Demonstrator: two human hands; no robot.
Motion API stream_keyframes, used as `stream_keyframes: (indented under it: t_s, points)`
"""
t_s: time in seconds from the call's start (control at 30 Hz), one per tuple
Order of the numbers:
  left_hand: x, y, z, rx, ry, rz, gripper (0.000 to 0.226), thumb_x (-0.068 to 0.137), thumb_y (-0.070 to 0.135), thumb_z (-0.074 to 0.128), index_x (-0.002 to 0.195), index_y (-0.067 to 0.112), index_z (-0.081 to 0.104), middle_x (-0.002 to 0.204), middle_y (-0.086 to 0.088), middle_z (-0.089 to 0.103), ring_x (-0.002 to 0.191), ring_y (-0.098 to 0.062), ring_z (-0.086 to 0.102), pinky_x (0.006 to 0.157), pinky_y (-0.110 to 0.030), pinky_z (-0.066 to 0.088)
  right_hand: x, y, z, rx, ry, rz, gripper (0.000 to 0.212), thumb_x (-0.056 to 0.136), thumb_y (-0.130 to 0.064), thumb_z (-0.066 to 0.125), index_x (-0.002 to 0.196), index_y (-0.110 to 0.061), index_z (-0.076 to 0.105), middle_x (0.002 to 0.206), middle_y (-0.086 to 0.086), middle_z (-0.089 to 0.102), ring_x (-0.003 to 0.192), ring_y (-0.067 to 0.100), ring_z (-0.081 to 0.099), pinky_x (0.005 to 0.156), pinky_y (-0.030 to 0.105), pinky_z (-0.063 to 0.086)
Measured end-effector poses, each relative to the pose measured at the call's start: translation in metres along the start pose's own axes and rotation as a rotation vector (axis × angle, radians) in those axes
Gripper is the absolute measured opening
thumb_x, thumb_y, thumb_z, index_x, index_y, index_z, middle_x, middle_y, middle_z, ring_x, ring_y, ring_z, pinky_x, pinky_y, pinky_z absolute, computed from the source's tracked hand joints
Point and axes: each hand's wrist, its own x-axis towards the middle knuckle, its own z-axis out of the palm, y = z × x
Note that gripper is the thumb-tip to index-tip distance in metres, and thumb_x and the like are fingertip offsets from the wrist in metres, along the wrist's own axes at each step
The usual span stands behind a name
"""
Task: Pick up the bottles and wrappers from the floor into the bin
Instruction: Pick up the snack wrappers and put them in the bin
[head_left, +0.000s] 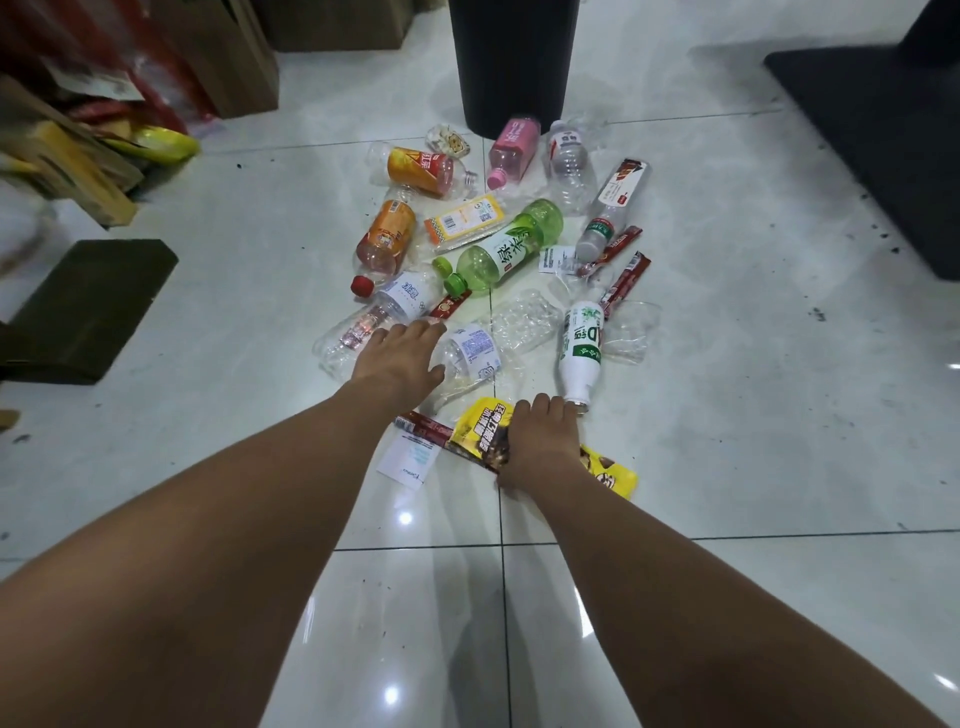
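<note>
Left hand (400, 358): fingers extended, resting on crushed clear bottle (470, 353); no grip yet. Right hand (543, 441): fingers curled onto yellow wrapper (480, 428) on floor (727, 415). Remaining litter scattered before black bin (511, 67).
Handling estimate: bottles empty, light, thin-walled, slippery; grasp mid-body. Wrapper limp, crinkly; pinch edge.
Legible: green bottle (501, 247) "绿茶"; white bottle (579, 345) "AD".

Ahead of left hand (400, 358): crushed clear bottle (470, 353), then green tea bottle (501, 249), close together.
Ahead of right hand (540, 441): white bottle (581, 345), just beyond the fingertips.
Under right hand: yellow wrapper (480, 426).
Outward of either hand: bare floor tiles (208, 395), open.
</note>
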Motion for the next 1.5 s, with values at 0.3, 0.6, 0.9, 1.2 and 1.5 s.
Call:
stream_keyframes:
  t_s: [0.3,0.6,0.9,1.2,1.5]
  points:
    - [-0.006,-0.002,0.001,0.04,0.152,0.072,0.048,0.097,0.027,0.039,0.144,0.018,0.031,0.143,-0.003,0.042,0.133,-0.024,0.033,0.115,-0.037,0.019,0.007,0.004,-0.037,0.255,0.286,0.043,0.049,0.088,-0.026,0.059,0.129,-0.01,0.038,0.124,0.01,0.049,0.108,0.03,0.057,0.079,0.035,0.042]
    - [-0.014,0.025,0.02,0.082,0.109,0.159,0.04,0.096,0.02,0.039,0.136,0.016,0.039,0.132,-0.006,0.049,0.125,-0.026,0.041,0.106,-0.035,0.027,0.03,0.007,-0.1,0.346,0.375,0.133,0.067,0.083,-0.031,0.068,0.136,-0.01,0.033,0.129,0.011,0.049,0.12,0.03,0.049,0.092,0.04,0.042]
    - [-0.026,0.021,0.041,0.311,0.114,0.439,0.049,0.072,0.042,0.075,0.115,0.022,0.065,0.136,-0.003,0.056,0.12,-0.028,0.058,0.098,-0.038,0.048,0.036,0.017,-0.114,0.294,0.404,0.125,0.077,0.084,-0.035,0.067,0.144,-0.01,0.026,0.136,0.011,0.044,0.127,0.03,0.044,0.098,0.04,0.039]
    - [-0.029,0.016,0.065,0.188,-0.017,0.588,0.034,0.083,0.026,0.063,0.116,0.023,0.057,0.108,0.004,0.056,0.098,-0.017,0.055,0.085,-0.027,0.038,0.041,0.02,-0.115,0.27,0.399,0.122,0.074,0.084,-0.032,0.066,0.143,-0.011,0.028,0.136,0.012,0.045,0.126,0.03,0.045,0.098,0.04,0.039]
    - [-0.016,0.032,0.058,0.234,-0.132,0.386,0.039,0.09,0.003,0.045,0.128,0.011,0.039,0.128,-0.01,0.038,0.113,-0.03,0.045,0.093,-0.04,0.035,0.038,0.022,-0.116,0.254,0.398,0.11,0.07,0.084,-0.033,0.066,0.14,-0.011,0.031,0.134,0.011,0.046,0.124,0.03,0.047,0.097,0.04,0.039]
